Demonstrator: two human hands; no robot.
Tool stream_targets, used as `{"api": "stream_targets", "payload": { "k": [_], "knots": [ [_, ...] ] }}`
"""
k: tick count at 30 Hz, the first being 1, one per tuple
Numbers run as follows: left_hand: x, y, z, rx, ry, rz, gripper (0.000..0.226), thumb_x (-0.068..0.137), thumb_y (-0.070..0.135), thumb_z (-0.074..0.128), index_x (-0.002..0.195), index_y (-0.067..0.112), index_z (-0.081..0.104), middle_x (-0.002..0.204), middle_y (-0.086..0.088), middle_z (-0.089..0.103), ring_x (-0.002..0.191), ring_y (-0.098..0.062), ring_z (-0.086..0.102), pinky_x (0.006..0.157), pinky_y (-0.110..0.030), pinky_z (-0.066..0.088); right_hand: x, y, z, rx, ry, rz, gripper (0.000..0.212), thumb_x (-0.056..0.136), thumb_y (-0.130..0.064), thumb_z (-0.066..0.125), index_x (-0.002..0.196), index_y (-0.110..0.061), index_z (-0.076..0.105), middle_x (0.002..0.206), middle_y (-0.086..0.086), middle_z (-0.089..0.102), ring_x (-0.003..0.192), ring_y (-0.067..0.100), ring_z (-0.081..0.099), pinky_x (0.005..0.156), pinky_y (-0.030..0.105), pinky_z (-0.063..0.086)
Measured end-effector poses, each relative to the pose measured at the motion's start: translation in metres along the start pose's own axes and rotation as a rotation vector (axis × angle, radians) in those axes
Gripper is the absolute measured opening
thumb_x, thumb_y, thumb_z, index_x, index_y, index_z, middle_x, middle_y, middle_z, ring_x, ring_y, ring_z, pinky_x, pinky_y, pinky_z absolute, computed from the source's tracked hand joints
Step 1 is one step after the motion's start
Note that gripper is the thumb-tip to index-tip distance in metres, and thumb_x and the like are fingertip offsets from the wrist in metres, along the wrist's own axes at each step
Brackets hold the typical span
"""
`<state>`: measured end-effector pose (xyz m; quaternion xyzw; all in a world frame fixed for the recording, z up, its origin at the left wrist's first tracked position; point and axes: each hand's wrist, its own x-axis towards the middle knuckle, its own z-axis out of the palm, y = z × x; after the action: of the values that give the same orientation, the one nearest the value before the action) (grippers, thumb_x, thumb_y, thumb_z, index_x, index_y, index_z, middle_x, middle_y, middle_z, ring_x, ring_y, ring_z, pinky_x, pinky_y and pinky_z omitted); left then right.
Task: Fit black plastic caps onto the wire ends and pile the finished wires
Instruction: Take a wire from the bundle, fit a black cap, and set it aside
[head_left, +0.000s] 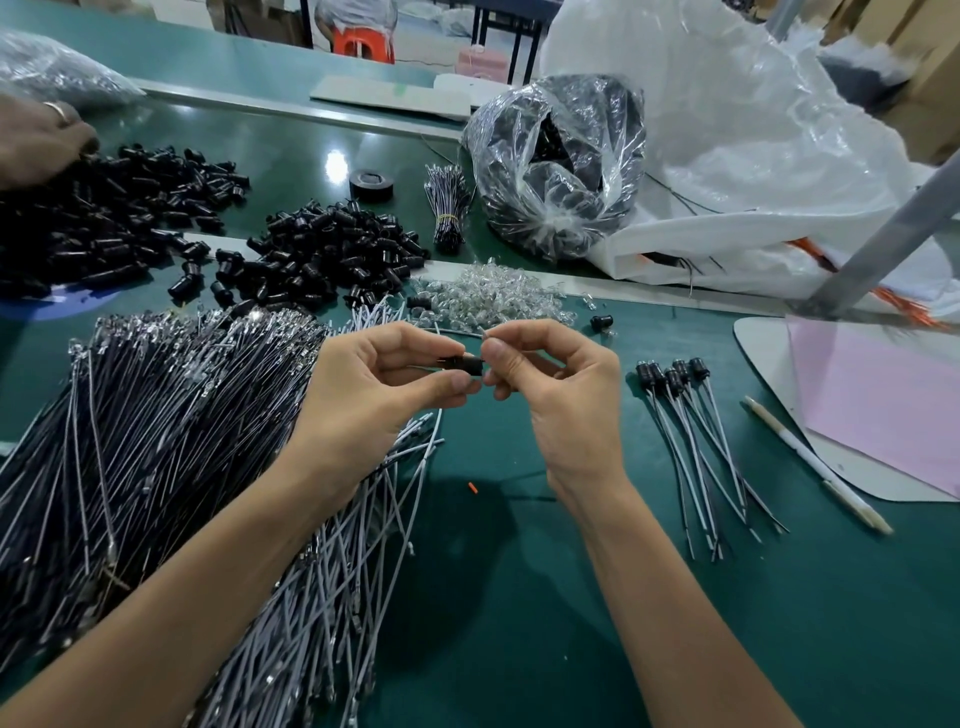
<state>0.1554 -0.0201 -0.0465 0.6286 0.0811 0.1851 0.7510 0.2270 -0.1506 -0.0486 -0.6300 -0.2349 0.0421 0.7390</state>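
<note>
My left hand (387, 387) pinches a small black cap (466, 364) between thumb and fingers above the green table. Facing it, my right hand (550, 382) pinches the cap's other side, with a thin wire end (485, 332) sticking up past its fingers. A big heap of loose grey and black wires (171, 441) lies to the left, under my left forearm. Black caps (322, 254) are heaped behind the hands. Several finished wires (696, 441) with caps on their ends lie in a small pile to the right.
Clear LED bulbs (493, 296) lie scattered behind my hands. Another person's hand (39, 140) reaches into a second cap heap (104, 208) at far left. A bag of black parts (561, 166), a tape roll (371, 184), a tied wire bundle (447, 208), a pen (815, 462) and pink paper (883, 405) are around.
</note>
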Motion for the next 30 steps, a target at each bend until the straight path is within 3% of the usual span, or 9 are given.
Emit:
{"api": "stream_targets", "payload": {
  "k": [6, 11, 16, 22, 26, 30],
  "knots": [
    [0.000, -0.001, 0.000, 0.033, -0.014, 0.008, 0.030, 0.056, 0.005, 0.079, 0.085, 0.005, 0.071, 0.082, -0.008, 0.076, 0.075, -0.020, 0.074, 0.068, -0.022, 0.058, -0.001, 0.002, 0.002, 0.003, -0.009, -0.012, 0.021, 0.081, 0.003, 0.072, 0.075, -0.018, 0.071, 0.062, -0.004, 0.065, 0.048, 0.010, 0.053, 0.048, 0.017, 0.041],
    [0.000, -0.004, 0.000, -0.035, 0.007, -0.035, 0.023, 0.066, 0.004, 0.076, 0.089, 0.003, 0.072, 0.083, -0.010, 0.076, 0.076, -0.020, 0.074, 0.071, -0.023, 0.057, -0.005, 0.003, 0.009, 0.055, -0.005, 0.071, 0.026, 0.080, 0.000, 0.074, 0.070, -0.024, 0.073, 0.089, 0.012, 0.063, 0.046, 0.011, 0.055, 0.045, 0.019, 0.040],
    [0.003, -0.004, -0.002, -0.201, 0.012, -0.071, 0.014, 0.066, 0.010, 0.073, 0.079, 0.013, 0.079, 0.085, -0.010, 0.076, 0.081, -0.022, 0.074, 0.076, -0.025, 0.058, -0.005, 0.001, 0.010, 0.080, -0.054, 0.081, 0.025, 0.082, 0.000, 0.072, 0.074, -0.023, 0.071, 0.101, 0.001, 0.062, 0.049, 0.011, 0.057, 0.049, 0.020, 0.043],
    [0.010, -0.002, -0.012, -0.372, 0.099, -0.077, 0.033, 0.067, 0.000, 0.069, 0.099, 0.006, 0.066, 0.093, -0.008, 0.072, 0.090, -0.019, 0.072, 0.078, -0.022, 0.056, -0.002, 0.001, 0.008, 0.028, 0.015, 0.097, 0.014, 0.089, -0.003, 0.066, 0.083, -0.014, 0.065, 0.074, -0.007, 0.068, 0.059, 0.014, 0.066, 0.054, 0.020, 0.048],
    [0.011, -0.001, -0.014, -0.513, 0.120, -0.121, 0.017, 0.069, -0.003, 0.065, 0.085, 0.003, 0.066, 0.089, -0.009, 0.074, 0.091, -0.018, 0.072, 0.076, -0.019, 0.056, 0.000, 0.000, 0.001, -0.053, 0.060, 0.088, 0.011, 0.088, -0.004, 0.069, 0.081, -0.013, 0.068, 0.069, 0.001, 0.068, 0.063, 0.017, 0.067, 0.059, 0.024, 0.052],
    [0.011, 0.000, -0.013, -0.514, 0.164, -0.128, 0.015, 0.068, -0.001, 0.065, 0.069, 0.010, 0.074, 0.079, -0.006, 0.074, 0.082, -0.015, 0.073, 0.074, -0.020, 0.057, 0.001, -0.002, -0.004, -0.160, 0.002, 0.132, 0.012, 0.083, -0.006, 0.073, 0.075, -0.014, 0.072, 0.067, -0.003, 0.067, 0.055, 0.023, 0.069, 0.052, 0.026, 0.052]
  ]
}}
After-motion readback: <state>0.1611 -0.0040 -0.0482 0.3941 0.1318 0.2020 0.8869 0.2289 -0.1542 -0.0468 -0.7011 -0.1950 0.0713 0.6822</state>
